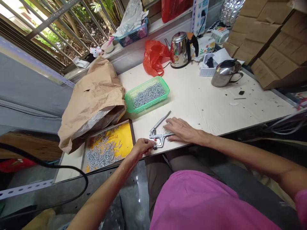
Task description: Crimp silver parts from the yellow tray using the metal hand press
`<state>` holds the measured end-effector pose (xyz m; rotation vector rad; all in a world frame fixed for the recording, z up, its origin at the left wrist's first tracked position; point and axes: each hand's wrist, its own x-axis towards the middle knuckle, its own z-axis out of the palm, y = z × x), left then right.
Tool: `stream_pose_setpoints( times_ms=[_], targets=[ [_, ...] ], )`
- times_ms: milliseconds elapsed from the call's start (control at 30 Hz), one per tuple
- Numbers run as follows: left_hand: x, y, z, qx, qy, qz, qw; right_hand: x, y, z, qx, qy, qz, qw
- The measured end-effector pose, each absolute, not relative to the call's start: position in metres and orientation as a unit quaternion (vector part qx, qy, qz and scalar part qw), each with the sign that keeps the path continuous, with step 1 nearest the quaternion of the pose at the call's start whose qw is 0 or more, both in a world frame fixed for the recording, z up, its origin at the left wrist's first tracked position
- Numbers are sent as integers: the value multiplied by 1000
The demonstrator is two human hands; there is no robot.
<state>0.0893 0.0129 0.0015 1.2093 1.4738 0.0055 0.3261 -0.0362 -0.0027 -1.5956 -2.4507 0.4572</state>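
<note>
Metal hand pliers with a C-shaped jaw and spread handles lie at the table's front edge. My right hand is around the lower handle, thumb below it and fingers reaching toward the upper handle. My left hand is closed in a pinch at the jaw, beside a small red part; what its fingertips hold is hidden. To the left, a shallow tray lined with yellow holds many small silvery metal pieces. A green basket farther back holds more such pieces.
A crumpled brown paper bag leans at the left. Along the back are a red plastic bag, a steel kettle and a steel pot. Cardboard boxes are stacked at the right. A black cable hangs lower left.
</note>
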Motion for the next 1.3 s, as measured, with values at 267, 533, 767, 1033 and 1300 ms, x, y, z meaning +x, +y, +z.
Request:
stream_pose_setpoints(
  times_ms=[267,533,767,1033,1300],
  targets=[
    [91,6,2,526,625,0,576,342,11,-9,-478,-866,141,39],
    [90,2,2,542,628,-6,558,334,1,3,-492,-862,119,19],
    [100,-14,9,794,558,80,227,331,-15,9,-497,-854,138,59],
    [144,21,-3,936,326,11,132,336,-21,-5,-521,-837,141,87],
    [148,19,-1,932,350,-14,96,334,-15,-8,-512,-849,116,49]
  ],
)
